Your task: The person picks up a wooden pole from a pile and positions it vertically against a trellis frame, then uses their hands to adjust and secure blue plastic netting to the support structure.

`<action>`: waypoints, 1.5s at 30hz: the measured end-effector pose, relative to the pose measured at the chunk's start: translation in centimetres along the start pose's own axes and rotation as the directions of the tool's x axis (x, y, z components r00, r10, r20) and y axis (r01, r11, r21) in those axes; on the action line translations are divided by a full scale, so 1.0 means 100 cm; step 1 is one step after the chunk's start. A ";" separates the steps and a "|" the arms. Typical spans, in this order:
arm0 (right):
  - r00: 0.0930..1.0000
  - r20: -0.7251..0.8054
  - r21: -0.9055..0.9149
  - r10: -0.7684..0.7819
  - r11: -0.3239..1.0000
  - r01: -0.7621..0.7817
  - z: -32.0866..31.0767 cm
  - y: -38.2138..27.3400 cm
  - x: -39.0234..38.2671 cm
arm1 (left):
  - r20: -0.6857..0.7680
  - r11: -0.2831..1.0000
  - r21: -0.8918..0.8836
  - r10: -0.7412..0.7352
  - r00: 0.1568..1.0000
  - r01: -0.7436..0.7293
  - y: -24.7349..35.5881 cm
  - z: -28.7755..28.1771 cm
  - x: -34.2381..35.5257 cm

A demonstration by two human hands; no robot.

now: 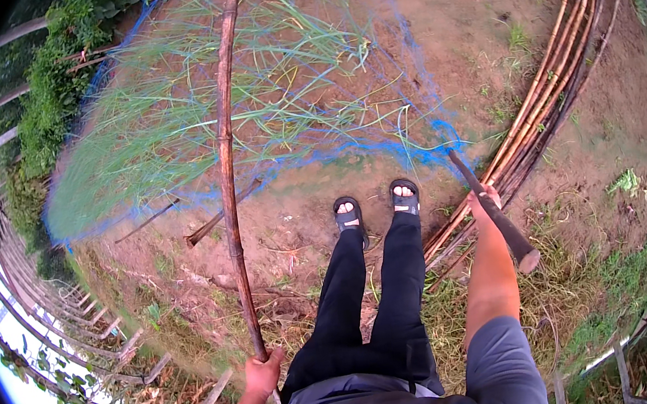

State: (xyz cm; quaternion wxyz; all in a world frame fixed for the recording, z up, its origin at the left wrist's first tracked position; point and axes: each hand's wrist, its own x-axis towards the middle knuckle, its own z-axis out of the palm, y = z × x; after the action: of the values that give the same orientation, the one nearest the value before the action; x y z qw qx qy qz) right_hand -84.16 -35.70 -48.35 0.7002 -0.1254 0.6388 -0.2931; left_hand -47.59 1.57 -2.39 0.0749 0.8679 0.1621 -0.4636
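Note:
My left hand (263, 375) is wrapped round the lower part of a long reddish-brown bamboo pole (227, 157), which stands nearly upright and runs out past the top of the view. My right arm is stretched forward, and my right hand (486, 198) grips a shorter dark wooden stake (508, 229). The stake's pale cut end points back toward me. Its far tip lies by a bunched corner of blue netting (443, 139); whether they touch, I cannot tell. The netting borders a patch of long thin green leaves (247, 106) ahead of me.
A bundle of bamboo poles (549, 97) lies on the soil to the right. Two short stakes (217, 219) are near the net's front edge. My sandalled feet (376, 203) stand on bare earth. A pale frame fence (117, 364) curves along the left, with dry grass (568, 285) at right.

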 end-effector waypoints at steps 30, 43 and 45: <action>0.888 0.442 -0.818 -0.124 0.351 0.456 0.175 0.038 -0.110 | -0.156 0.980 -0.189 0.026 0.987 -0.056 -0.095 0.005 0.023; 0.869 0.371 -0.837 0.329 -0.286 0.466 0.215 0.033 -0.137 | -0.084 0.959 -0.275 -0.090 0.992 0.064 -0.148 0.025 0.039; 0.828 0.380 -0.815 0.412 -0.275 0.510 0.182 0.045 -0.157 | -0.061 0.939 -0.324 -0.146 0.987 0.119 -0.135 0.022 0.039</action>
State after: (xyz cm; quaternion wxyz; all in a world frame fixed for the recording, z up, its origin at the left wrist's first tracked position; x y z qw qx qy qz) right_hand -65.56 -26.83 -35.18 0.4409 -0.7389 0.3627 0.3580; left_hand -52.07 14.42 -6.57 0.1759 0.8503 0.2959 -0.3982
